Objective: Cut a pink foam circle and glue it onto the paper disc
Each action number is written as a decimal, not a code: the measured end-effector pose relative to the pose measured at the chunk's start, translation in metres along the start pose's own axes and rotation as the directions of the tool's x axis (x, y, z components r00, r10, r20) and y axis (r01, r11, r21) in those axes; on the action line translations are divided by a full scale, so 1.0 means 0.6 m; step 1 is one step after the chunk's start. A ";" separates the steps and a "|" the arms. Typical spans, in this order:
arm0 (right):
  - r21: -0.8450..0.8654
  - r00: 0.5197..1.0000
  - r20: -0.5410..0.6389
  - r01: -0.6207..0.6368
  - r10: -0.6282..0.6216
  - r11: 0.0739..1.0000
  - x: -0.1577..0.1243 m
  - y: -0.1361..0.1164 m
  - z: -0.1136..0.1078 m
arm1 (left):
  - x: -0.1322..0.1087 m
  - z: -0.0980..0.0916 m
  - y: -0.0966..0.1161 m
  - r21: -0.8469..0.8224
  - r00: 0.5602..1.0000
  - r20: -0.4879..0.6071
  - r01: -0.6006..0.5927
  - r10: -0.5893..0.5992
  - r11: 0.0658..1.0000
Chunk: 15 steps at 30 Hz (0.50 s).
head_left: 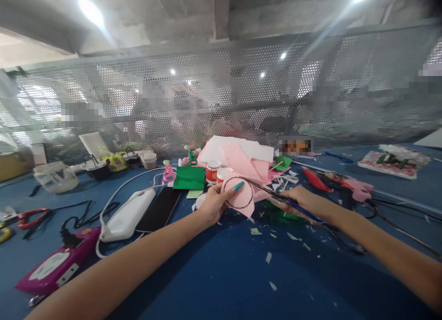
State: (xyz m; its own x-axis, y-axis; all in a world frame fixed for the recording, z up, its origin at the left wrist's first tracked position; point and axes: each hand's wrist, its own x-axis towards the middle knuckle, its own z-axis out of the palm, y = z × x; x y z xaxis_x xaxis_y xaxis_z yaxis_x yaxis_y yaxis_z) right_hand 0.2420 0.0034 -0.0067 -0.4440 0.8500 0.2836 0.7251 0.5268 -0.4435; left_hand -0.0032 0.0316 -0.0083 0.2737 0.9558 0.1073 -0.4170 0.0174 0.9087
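Note:
My left hand [214, 206] pinches a piece of pink paper [244, 198] with a dark circle outlined on it, the thumb lying across the circle. In my right hand [301, 200] is a pair of scissors [264, 187], its long dark blades at the upper right edge of the pink paper. Blue shows at the scissors' handles, partly hidden by my fingers. Two red and white paper cups [213, 169] stand just behind the paper. A green card [188, 177] is left of the cups.
Pink and white sheets [238, 149] are heaped behind the cups. To the left lie a black phone [160, 209], a white power bank [129, 214] and a purple power strip [60, 264]. A pink glue gun [357, 187] is at right. Paper scraps [268, 257] dot the blue table [221, 283].

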 end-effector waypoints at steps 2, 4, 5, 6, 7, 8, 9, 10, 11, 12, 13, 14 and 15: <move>-0.009 0.999 0.039 -0.012 0.012 1.000 -0.001 -0.004 -0.003 | 0.000 -0.001 -0.001 0.013 1.000 0.002 -0.006 0.006 1.000; -0.002 0.998 0.055 -0.006 0.006 1.000 -0.002 -0.005 -0.006 | 0.001 -0.003 -0.001 0.033 1.000 0.005 -0.016 0.016 0.999; -0.003 0.998 0.058 0.002 -0.002 1.000 -0.002 -0.003 -0.006 | 0.001 -0.003 -0.001 0.044 1.000 0.007 -0.019 0.019 0.999; -0.006 0.998 0.059 0.011 -0.011 1.000 -0.003 -0.001 -0.006 | 0.000 -0.004 -0.001 0.054 1.000 0.009 -0.018 0.018 0.998; -0.010 0.998 0.060 0.016 -0.016 1.000 -0.003 0.001 -0.006 | 0.000 -0.004 -0.001 0.063 1.000 0.011 -0.016 0.015 0.998; -0.011 0.998 0.064 0.017 -0.016 1.000 -0.003 0.004 -0.005 | -0.001 -0.004 -0.001 0.073 1.000 0.011 -0.012 0.011 0.997; -0.009 0.998 0.067 0.015 -0.014 1.000 -0.003 0.007 -0.005 | -0.001 -0.003 0.000 0.081 1.000 0.012 -0.009 0.008 0.997; -0.002 0.997 0.071 0.011 -0.010 1.000 -0.003 0.009 -0.005 | -0.002 -0.003 0.000 0.086 1.000 0.013 -0.006 0.005 0.996; 0.008 0.997 0.082 0.006 -0.007 1.000 -0.003 0.010 -0.005 | -0.003 -0.002 0.001 0.088 1.000 0.016 -0.005 0.004 0.996; 0.014 0.995 0.095 0.004 -0.005 1.000 -0.003 0.010 -0.006 | -0.004 -0.001 0.002 0.090 1.000 0.019 -0.006 0.004 0.996; 0.015 0.994 0.112 0.007 -0.008 1.000 -0.004 0.009 -0.008 | -0.005 0.000 0.003 0.090 1.000 0.022 -0.007 0.005 0.996; 0.015 0.991 0.131 0.012 -0.014 1.000 -0.004 0.008 -0.010 | -0.006 0.001 0.003 0.090 1.000 0.026 -0.007 0.005 0.996; 0.016 0.989 0.148 0.020 -0.022 1.000 -0.004 0.006 -0.012 | -0.006 0.001 0.004 0.090 1.000 0.029 -0.007 0.004 0.996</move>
State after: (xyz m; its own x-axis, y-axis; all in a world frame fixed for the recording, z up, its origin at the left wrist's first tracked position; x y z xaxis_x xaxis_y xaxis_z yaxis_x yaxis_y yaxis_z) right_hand 0.2494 0.0029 -0.0029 -0.5331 0.8300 0.1639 0.7078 0.5436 -0.4511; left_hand -0.0046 0.0277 -0.0062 0.2973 0.9469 0.1226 -0.3394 -0.0152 0.9405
